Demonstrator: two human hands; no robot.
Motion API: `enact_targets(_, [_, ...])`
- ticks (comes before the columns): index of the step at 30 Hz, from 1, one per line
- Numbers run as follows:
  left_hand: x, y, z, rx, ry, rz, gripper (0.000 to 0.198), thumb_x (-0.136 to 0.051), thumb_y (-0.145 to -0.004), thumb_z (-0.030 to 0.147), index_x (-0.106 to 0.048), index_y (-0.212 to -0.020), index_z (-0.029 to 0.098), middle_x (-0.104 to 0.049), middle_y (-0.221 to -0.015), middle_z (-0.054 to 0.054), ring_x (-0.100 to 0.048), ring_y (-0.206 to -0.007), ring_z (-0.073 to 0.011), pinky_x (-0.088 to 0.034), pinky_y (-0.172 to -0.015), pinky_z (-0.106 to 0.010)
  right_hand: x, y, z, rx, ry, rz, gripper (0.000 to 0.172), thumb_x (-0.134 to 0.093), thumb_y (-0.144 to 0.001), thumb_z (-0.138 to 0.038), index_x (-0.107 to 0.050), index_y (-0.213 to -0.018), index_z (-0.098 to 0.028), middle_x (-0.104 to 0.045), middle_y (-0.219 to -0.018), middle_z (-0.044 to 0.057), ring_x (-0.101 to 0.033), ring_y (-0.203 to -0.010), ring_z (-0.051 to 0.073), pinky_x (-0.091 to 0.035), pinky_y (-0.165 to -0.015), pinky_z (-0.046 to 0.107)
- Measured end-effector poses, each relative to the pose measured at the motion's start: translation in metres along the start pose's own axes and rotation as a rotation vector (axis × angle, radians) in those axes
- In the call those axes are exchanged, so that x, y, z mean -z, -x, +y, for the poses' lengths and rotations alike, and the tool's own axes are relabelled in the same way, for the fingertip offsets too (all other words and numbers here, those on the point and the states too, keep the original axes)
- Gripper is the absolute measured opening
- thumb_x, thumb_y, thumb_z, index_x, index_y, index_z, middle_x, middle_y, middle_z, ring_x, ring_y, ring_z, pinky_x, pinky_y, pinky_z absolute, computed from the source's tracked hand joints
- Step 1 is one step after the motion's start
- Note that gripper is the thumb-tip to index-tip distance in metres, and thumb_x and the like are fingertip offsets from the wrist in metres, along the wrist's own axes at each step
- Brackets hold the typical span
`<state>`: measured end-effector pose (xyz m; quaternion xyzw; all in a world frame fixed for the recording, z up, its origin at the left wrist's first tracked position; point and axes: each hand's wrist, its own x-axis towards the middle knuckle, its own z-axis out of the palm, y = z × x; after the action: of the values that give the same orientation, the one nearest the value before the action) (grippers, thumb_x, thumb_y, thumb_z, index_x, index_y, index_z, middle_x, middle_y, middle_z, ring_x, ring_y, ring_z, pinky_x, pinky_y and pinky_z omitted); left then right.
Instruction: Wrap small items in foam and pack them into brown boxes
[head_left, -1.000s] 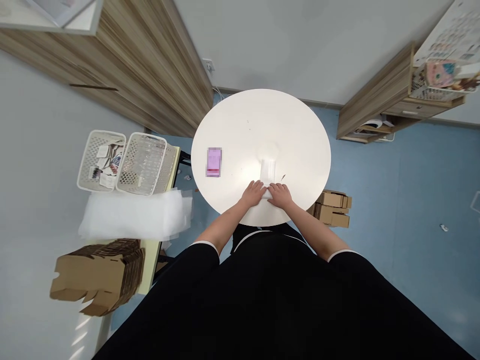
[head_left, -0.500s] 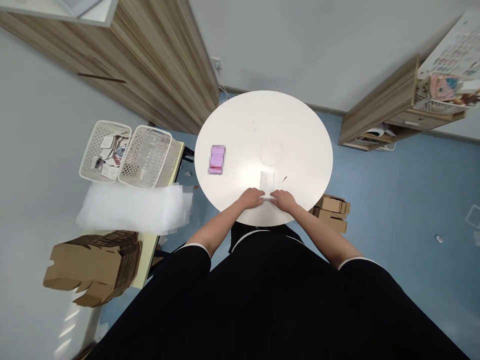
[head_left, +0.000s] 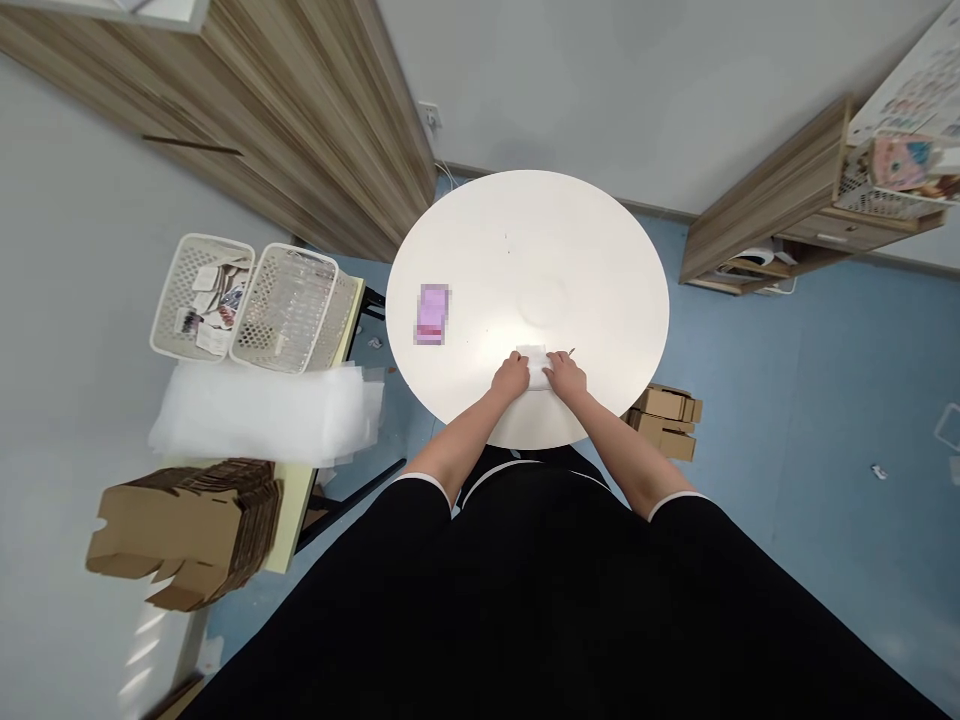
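A small folded white packing sheet [head_left: 537,368] lies flat near the front edge of the round white table [head_left: 592,250]. At its left side, my left hand [head_left: 511,376] is closed with its fingers on the sheet's edge. My right hand [head_left: 568,377] grips the opposite side, fingers bent inward over it. Whether anything is wrapped inside the sheet cannot be seen. A purple pixelated rectangle [head_left: 433,312] is at the table's left side.
To the left, a side table holds two white baskets [head_left: 281,310], one with clear packets, a pile of white sheets [head_left: 255,412] and stacked flat cardboard boxes [head_left: 176,530]. More cardboard boxes [head_left: 667,420] lie on the floor at right. A wooden cabinet [head_left: 772,190] stands behind them.
Both hands have moved slightly forward with the sheet's near end. The sheet now looks shorter and folded over, where before its near edge was a rolled strip. The view shifted slightly.
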<state>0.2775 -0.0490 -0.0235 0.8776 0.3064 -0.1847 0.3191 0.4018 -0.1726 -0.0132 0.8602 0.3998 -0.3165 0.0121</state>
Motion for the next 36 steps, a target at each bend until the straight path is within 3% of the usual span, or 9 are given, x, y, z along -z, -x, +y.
enact_targets(6, [0.001,0.005,-0.004,-0.055,0.049,0.0,0.032,-0.043,-0.1,0.015,-0.064,-0.122,0.01,-0.06,-0.132,-0.017,-0.059,-0.119,-0.0273,-0.05,-0.099,-0.038,-0.016,0.022,0.019,0.304,0.106,-0.008,0.062,-0.059,-0.099,-0.038,-0.043,-0.156,-0.019,-0.037,-0.166,0.014,-0.048,-0.136,0.033,-0.043,-0.109,0.045])
enact_targets(10, [-0.003,0.006,-0.012,-0.127,-0.046,0.02,0.034,-0.043,-0.1,0.02,-0.065,-0.125,0.011,-0.056,-0.145,-0.018,-0.057,-0.127,-0.0286,-0.046,-0.108,-0.041,-0.019,0.024,0.018,0.333,0.197,0.004,0.067,-0.063,-0.094,-0.034,-0.043,-0.156,-0.016,-0.036,-0.167,0.015,-0.047,-0.135,0.036,-0.041,-0.108,0.047])
enact_targets(14, [-0.012,0.017,-0.021,-0.193,-0.113,0.108,0.045,-0.046,-0.1,0.021,-0.054,-0.144,0.015,-0.043,-0.162,-0.015,-0.038,-0.15,-0.0292,-0.035,-0.12,-0.044,-0.014,0.022,0.012,0.343,0.223,-0.018,0.064,-0.059,-0.093,-0.031,-0.046,-0.154,-0.016,-0.044,-0.162,0.016,-0.053,-0.127,0.035,-0.042,-0.104,0.046])
enact_targets(18, [-0.017,0.033,-0.028,-0.337,-0.166,0.033,0.059,-0.064,-0.095,0.034,-0.049,-0.149,0.017,-0.044,-0.161,-0.016,-0.041,-0.148,-0.0326,-0.03,-0.122,-0.047,-0.001,0.018,0.011,0.357,0.216,-0.052,0.066,-0.063,-0.09,-0.036,-0.048,-0.152,-0.018,-0.048,-0.158,0.016,-0.057,-0.125,0.035,-0.043,-0.103,0.046])
enact_targets(24, [-0.006,0.02,-0.022,-0.129,0.0,0.025,0.046,-0.057,-0.101,0.041,-0.052,-0.141,0.02,-0.065,-0.136,-0.014,-0.062,-0.123,-0.0293,-0.044,-0.107,-0.041,0.028,-0.008,0.018,0.259,-0.118,-0.197,0.056,-0.056,-0.096,-0.047,-0.051,-0.147,-0.027,-0.069,-0.131,0.01,-0.067,-0.108,0.028,-0.052,-0.09,0.039])
enact_targets(29, [0.02,-0.016,-0.016,0.017,0.209,0.042,0.026,-0.058,-0.102,0.033,-0.06,-0.122,0.017,-0.065,-0.122,-0.013,-0.066,-0.107,-0.0238,-0.051,-0.096,-0.034,0.028,-0.037,0.006,0.216,-0.339,-0.022,0.055,-0.039,-0.101,-0.049,-0.05,-0.145,-0.019,-0.069,-0.124,0.016,-0.064,-0.104,0.03,-0.054,-0.089,0.043])
enact_targets(32, [0.033,-0.022,-0.015,0.057,0.31,0.024,0.029,-0.063,-0.1,0.031,-0.063,-0.12,0.01,-0.064,-0.124,-0.018,-0.065,-0.11,-0.0254,-0.051,-0.097,-0.036,0.012,-0.034,-0.011,0.17,-0.262,0.175,0.065,-0.045,-0.096,-0.042,-0.042,-0.152,-0.01,-0.057,-0.138,0.024,-0.056,-0.12,0.035,-0.049,-0.1,0.049])
enact_targets(34, [0.037,-0.021,-0.016,0.106,0.332,0.049,0.034,-0.064,-0.1,0.035,-0.064,-0.125,0.012,-0.062,-0.131,-0.018,-0.064,-0.113,-0.024,-0.051,-0.1,-0.034,0.0,-0.025,-0.021,0.109,-0.093,0.25,0.069,-0.052,-0.091,-0.033,-0.039,-0.156,-0.014,-0.046,-0.149,0.023,-0.052,-0.124,0.035,-0.047,-0.102,0.05])
enact_targets(36, [0.036,-0.022,-0.016,0.174,0.341,0.084,0.036,-0.06,-0.103,0.039,-0.064,-0.13,0.017,-0.059,-0.136,-0.016,-0.066,-0.112,-0.0224,-0.053,-0.097,-0.033,-0.01,-0.016,-0.027,0.198,0.091,0.242,0.058,-0.051,-0.093,-0.028,-0.05,-0.151,-0.02,-0.048,-0.148,0.02,-0.051,-0.124,0.036,-0.044,-0.102,0.05])
